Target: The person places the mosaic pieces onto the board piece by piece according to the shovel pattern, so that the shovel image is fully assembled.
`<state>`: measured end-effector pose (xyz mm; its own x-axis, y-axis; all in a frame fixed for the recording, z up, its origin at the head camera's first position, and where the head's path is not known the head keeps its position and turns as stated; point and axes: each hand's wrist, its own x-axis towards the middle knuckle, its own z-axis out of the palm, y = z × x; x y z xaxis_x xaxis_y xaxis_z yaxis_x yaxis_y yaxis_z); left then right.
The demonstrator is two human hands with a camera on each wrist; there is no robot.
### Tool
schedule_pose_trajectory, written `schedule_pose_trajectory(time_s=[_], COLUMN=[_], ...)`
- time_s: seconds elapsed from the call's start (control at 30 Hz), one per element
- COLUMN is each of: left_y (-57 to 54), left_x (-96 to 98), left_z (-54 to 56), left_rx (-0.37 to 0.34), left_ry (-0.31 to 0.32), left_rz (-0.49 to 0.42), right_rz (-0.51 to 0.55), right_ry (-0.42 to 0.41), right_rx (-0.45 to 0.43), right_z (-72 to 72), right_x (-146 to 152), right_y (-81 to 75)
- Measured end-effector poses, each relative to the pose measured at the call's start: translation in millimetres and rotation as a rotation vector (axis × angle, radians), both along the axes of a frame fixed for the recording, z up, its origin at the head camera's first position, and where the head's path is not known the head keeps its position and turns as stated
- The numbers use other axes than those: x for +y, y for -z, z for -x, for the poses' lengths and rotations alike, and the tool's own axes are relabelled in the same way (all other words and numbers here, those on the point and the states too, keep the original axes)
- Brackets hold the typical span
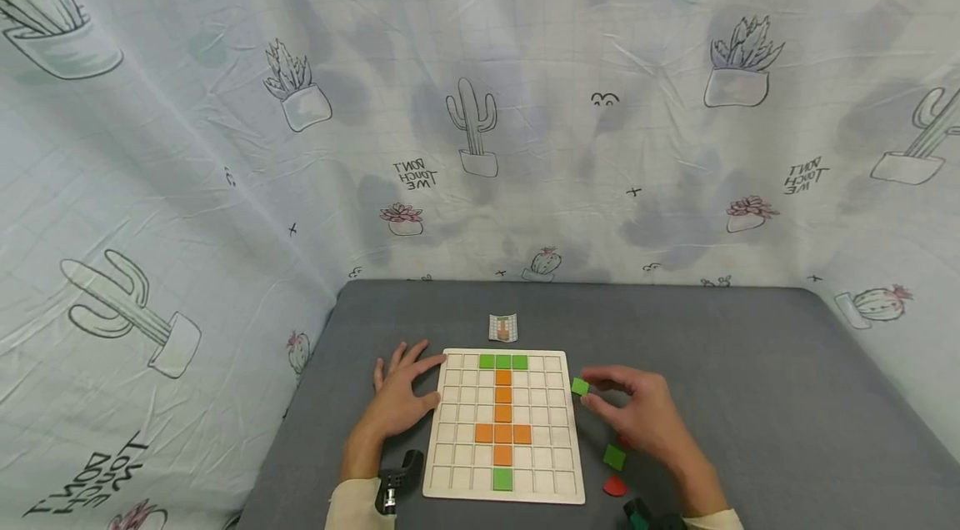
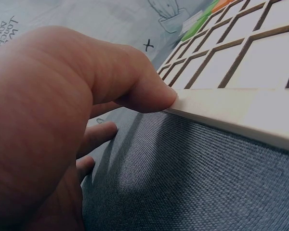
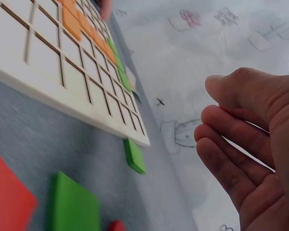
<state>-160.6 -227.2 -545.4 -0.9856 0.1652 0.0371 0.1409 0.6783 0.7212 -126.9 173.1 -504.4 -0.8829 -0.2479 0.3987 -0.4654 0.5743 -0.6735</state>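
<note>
A pale wooden grid board [image 1: 459, 474] lies on the table. It bears a column of orange tiles [image 1: 503, 413] crossed by a short orange row, three green tiles [image 1: 503, 362] at its far edge and a green tile [image 1: 502, 479] at its near edge. My left hand [image 1: 401, 401], fingers spread, touches the board's left edge with thumb and forefinger. Beside the right edge lies a loose green tile [image 3: 135, 156]. My right hand [image 1: 637, 409] hovers close to it, thumb and forefinger apart in the head view. In the right wrist view the fingers [image 3: 231, 130] hold nothing.
Nearer me, right of the board, lie another green tile [image 1: 614, 457] and a red piece [image 1: 615, 486]. A second red piece [image 1: 623, 440] is partly hidden by my right hand. Behind the board lies a small printed pattern card [image 1: 502, 327]. A patterned cloth [image 1: 555, 138] hangs beyond the grey table.
</note>
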Motion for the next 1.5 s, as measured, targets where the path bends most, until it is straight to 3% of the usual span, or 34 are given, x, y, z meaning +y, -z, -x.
schedule_pose_trajectory(time_s=[0.23, 0.43, 0.73, 1.07, 1.5], left_y=[0.1, -1.5, -1.9, -1.6, 2.1], left_x=[0.4, 0.1, 1.2, 0.7, 1.0], left_z=[0.3, -1.1, -1.5, -0.8, 0.2], left_rx=[0.028, 0.011, 0.014, 0.020, 0.003], left_ry=[0.000, 0.001, -0.006, -0.008, -0.016], left_rz=[0.000, 0.000, 0.004, 0.004, 0.020], right_rz=[0.004, 0.001, 0.006, -0.018, -0.062], right_ry=[0.061, 0.094, 0.100, 0.128, 0.127], right_rx=[-0.022, -0.058, -0.083, -0.187, -0.213], right_z=[5.7, 7.9, 14.0, 18.5, 25.7], right_x=[11, 14, 13, 9, 4], right_y=[1.7, 5.1, 13.6, 23.4, 34.7])
